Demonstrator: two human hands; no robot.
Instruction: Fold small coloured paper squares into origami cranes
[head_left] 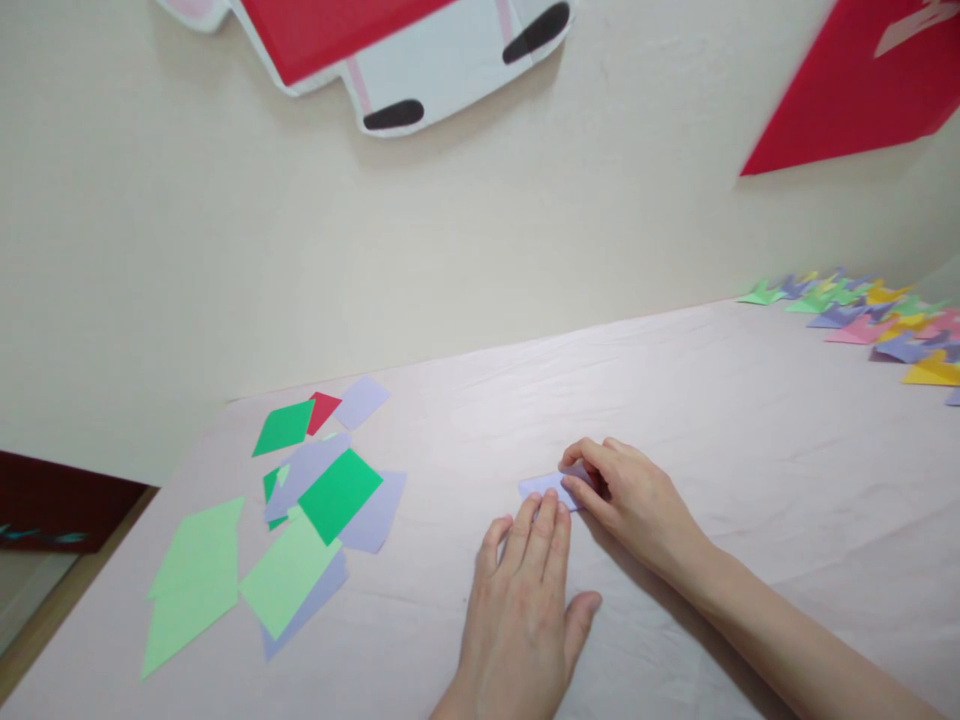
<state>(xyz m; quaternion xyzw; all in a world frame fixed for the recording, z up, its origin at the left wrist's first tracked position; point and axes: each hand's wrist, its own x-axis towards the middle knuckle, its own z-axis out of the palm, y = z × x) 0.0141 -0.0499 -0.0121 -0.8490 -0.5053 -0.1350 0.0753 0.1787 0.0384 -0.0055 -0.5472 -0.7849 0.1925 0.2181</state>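
A small folded piece of lavender paper (537, 486) lies on the pale cloth-covered table between my hands. My left hand (525, 590) rests flat, its fingertips pressing on the paper's near edge and its thumb spread to the right. From the right, my right hand (626, 490) grips the paper's right end, thumb below and index finger above it. That end of the paper is partly hidden by the fingers.
Loose paper sheets lie at the left: dark green (341, 495), light green (199, 580), lavender (375, 515) and red (323, 411). Several folded paper pieces (862, 325) stand at the far right. Behind the table rises a wall (450, 250) with a red-and-white cutout (442, 75).
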